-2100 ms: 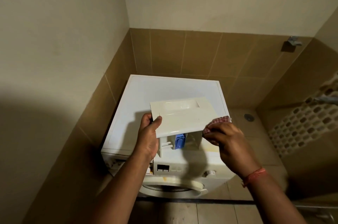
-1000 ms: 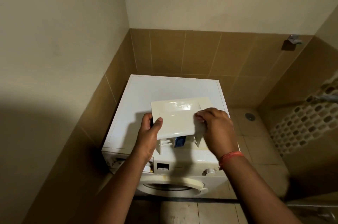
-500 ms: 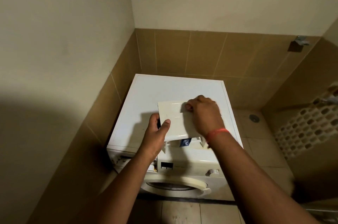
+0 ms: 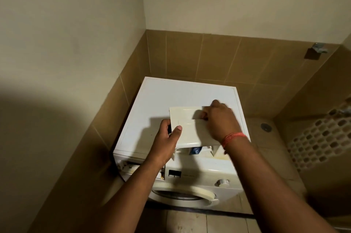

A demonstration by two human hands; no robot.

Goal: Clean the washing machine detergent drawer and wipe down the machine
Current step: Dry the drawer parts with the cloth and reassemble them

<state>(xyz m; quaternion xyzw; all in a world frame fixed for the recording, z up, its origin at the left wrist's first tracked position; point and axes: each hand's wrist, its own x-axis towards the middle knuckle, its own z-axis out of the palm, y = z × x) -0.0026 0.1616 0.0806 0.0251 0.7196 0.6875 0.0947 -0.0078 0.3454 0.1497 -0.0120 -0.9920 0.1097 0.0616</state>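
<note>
The cream detergent drawer (image 4: pixel 187 128) is held above the front of the white washing machine (image 4: pixel 180 92), its flat front panel facing up at me. A blue insert (image 4: pixel 196 150) shows under its near edge. My left hand (image 4: pixel 167 141) grips the drawer's left side, thumb on the panel. My right hand (image 4: pixel 220 120) is curled against the panel's right part, by the handle recess. The cloth it carried in the earlier frames is hidden beneath it.
The empty drawer slot (image 4: pixel 133 166) gapes at the machine's front left, above the round door (image 4: pixel 182 194) and beside the dial (image 4: pixel 221 182). Tiled walls close in on the left and back. A floor drain (image 4: pixel 266 127) lies to the right.
My right hand, with a red checked cloth, slid from the drawer's right edge onto the panel, left across it, then back toward the right. The left hand kept its grip.
</note>
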